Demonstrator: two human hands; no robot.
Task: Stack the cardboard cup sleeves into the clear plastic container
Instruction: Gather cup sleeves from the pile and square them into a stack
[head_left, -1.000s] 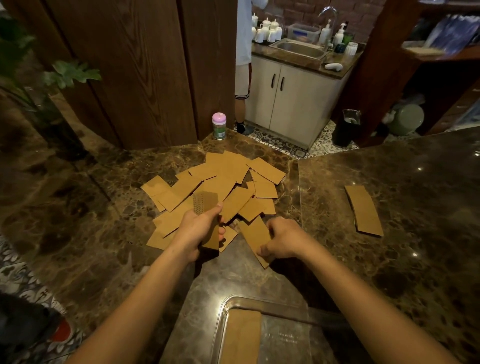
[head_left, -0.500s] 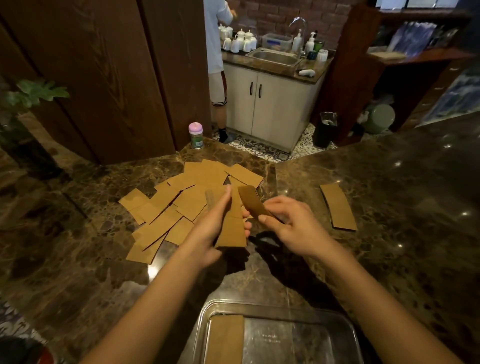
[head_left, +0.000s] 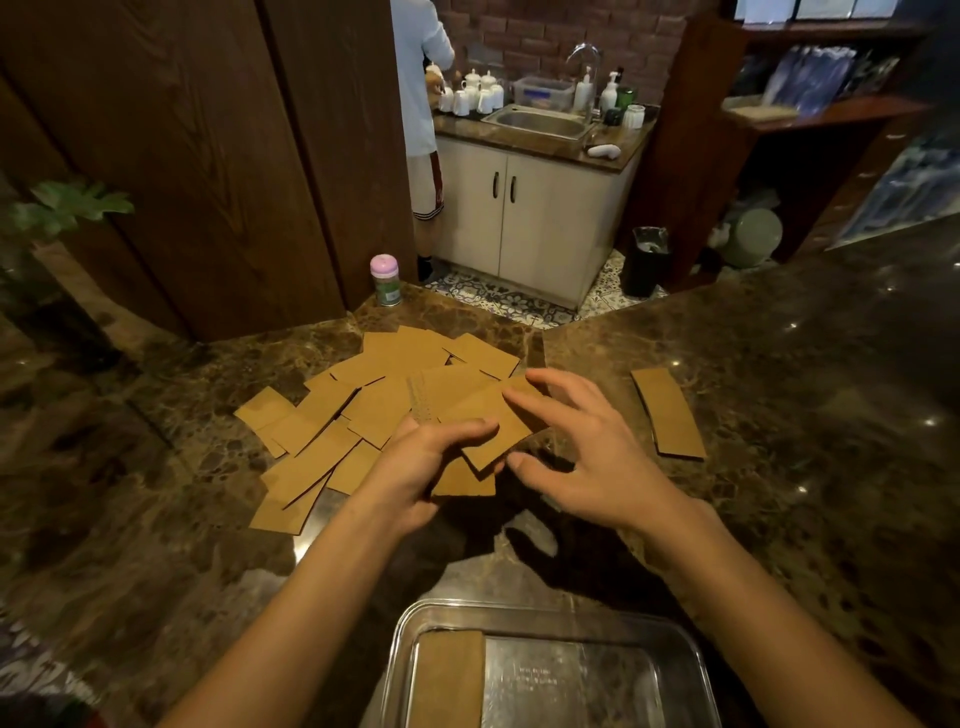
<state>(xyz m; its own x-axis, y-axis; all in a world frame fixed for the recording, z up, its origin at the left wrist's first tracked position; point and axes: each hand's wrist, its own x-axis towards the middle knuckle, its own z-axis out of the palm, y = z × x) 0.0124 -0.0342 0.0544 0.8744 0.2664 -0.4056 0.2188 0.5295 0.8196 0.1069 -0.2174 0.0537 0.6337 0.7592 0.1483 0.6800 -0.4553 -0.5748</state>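
Observation:
Several flat brown cardboard cup sleeves (head_left: 332, 415) lie scattered in a loose pile on the dark marble counter. My left hand (head_left: 415, 467) is shut on a small bunch of sleeves (head_left: 488, 431), held above the counter. My right hand (head_left: 587, 457) hovers just to their right, fingers spread, its fingertips and thumb at the edge of the top sleeve. The clear plastic container (head_left: 675, 634) stands at the near edge below my arms, with one sleeve (head_left: 449, 680) lying flat along its left side. A separate sleeve stack (head_left: 667, 413) rests on the counter to the right.
A small pink-lidded jar (head_left: 385, 279) stands at the counter's far edge. A potted plant (head_left: 62, 218) is at the left. Behind the counter a person (head_left: 421, 104) stands at a sink cabinet (head_left: 535, 208) with cups and bottles.
My right hand brought its sleeve onto the bunch in my left hand and then opened its fingers. The camera view has shifted slightly.

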